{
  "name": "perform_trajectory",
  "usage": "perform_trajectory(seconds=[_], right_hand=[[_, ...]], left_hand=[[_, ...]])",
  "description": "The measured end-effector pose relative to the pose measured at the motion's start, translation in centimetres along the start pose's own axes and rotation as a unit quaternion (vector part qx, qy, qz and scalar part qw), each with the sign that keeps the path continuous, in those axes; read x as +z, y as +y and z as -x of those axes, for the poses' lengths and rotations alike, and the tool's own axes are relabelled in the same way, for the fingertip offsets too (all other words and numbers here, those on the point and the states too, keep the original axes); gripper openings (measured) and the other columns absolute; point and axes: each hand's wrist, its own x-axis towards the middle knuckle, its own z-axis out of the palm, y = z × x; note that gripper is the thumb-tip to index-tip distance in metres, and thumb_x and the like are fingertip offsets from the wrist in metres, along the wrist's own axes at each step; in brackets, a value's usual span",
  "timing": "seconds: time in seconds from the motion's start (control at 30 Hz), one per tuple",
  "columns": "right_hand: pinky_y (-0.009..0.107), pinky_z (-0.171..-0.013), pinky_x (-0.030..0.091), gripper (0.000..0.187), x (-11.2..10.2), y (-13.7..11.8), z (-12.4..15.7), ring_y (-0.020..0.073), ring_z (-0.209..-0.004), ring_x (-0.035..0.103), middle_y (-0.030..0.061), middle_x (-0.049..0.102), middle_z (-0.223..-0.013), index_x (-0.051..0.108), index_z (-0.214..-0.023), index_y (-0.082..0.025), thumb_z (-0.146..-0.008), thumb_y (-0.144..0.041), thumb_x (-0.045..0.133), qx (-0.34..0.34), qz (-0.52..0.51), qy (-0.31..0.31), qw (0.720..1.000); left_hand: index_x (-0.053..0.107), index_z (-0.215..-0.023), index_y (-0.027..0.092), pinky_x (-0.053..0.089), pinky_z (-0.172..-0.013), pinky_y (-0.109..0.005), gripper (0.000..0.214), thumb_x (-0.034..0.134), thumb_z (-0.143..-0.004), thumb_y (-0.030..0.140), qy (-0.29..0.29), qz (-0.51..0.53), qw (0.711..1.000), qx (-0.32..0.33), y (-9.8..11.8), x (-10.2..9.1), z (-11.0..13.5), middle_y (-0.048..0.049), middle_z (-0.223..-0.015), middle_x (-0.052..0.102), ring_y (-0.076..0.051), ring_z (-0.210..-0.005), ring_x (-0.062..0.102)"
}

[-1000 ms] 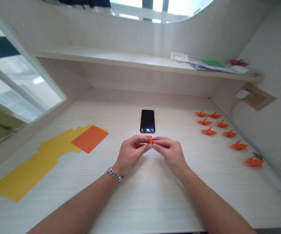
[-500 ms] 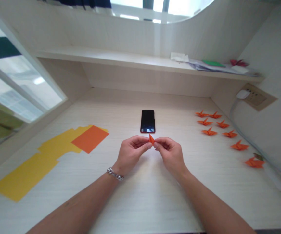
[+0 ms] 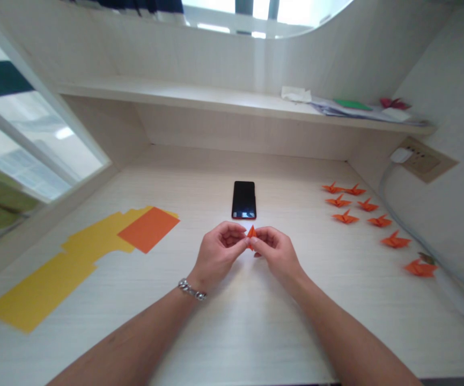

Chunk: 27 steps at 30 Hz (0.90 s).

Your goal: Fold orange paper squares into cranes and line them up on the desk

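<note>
Between my two hands is a small folded piece of orange origami paper, its pointed tip facing up and away from me. My left hand, with a silver chain bracelet at the wrist, pinches it from the left with the thumb. From the right, the thumb and fingers of my right hand close on it. The lower part of the folded paper is mostly covered by the thumbs. Just beyond the hands lies a black phone, flat on the white desk.
Several folded orange paper cranes stand at the right, near a grey cable running from a wall socket. Yellow paper sheets lie at the left, with an orange sheet on top. A shelf crosses the back.
The folded orange paper has turned, its tip now more upright and slightly to the right. My right thumb has moved left across its lower part, and the left fingers have loosened a little.
</note>
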Motion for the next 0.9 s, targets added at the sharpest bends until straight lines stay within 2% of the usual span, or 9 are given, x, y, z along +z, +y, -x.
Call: perform_trajectory(seconds=[0.3,0.47,0.7,0.9], right_hand=[[0.028,-0.061,0.049,0.022,-0.33,0.5,-0.14,0.017,-0.066,0.061,0.0064,0.07,-0.074,0.071,-0.081,-0.016,-0.075,-0.036,0.066,-0.019,0.041,0.021,0.999],[0.029,-0.063,0.048,0.02,-0.5,0.16,-0.05,0.0177,-0.066,0.062,0.0069,0.07,-0.073,0.07,-0.079,-0.015,-0.076,-0.034,0.066,-0.025,0.047,0.023,0.998],[0.028,-0.062,0.049,0.02,-0.65,0.27,-0.26,0.0173,-0.064,0.062,0.0049,0.069,-0.07,0.069,-0.078,-0.016,-0.073,-0.035,0.067,-0.017,0.039,0.012,0.999],[0.027,-0.058,0.047,0.016,-0.73,0.17,-0.38,0.0163,-0.06,0.06,0.0034,0.067,-0.064,0.066,-0.068,-0.017,-0.073,-0.032,0.066,-0.019,0.055,0.031,0.998]], left_hand=[[0.062,-0.09,0.014,0.055,-0.071,-0.028,0.028,0.074,-0.07,0.028,-0.025,0.027,0.999,-0.036,-0.21,-0.01,-0.1,-0.0057,-0.081,0.07,-0.017,-0.075,0.067],[0.065,-0.084,0.012,0.055,-0.068,-0.028,0.021,0.068,-0.076,0.032,-0.06,0.027,0.995,-0.071,-0.08,0.19,0.01,-0.0077,-0.081,0.071,-0.017,-0.073,0.067],[0.065,-0.081,0.014,0.053,-0.066,-0.027,0.021,0.062,-0.08,0.035,-0.089,-0.049,0.994,-0.031,-0.08,0.17,0.19,-0.007,-0.079,0.071,-0.017,-0.072,0.066],[0.065,-0.08,0.016,0.053,-0.067,-0.027,0.019,0.058,-0.083,0.034,-0.121,-0.065,0.99,-0.021,0.18,0.25,0.26,-0.0061,-0.078,0.07,-0.017,-0.071,0.065]])
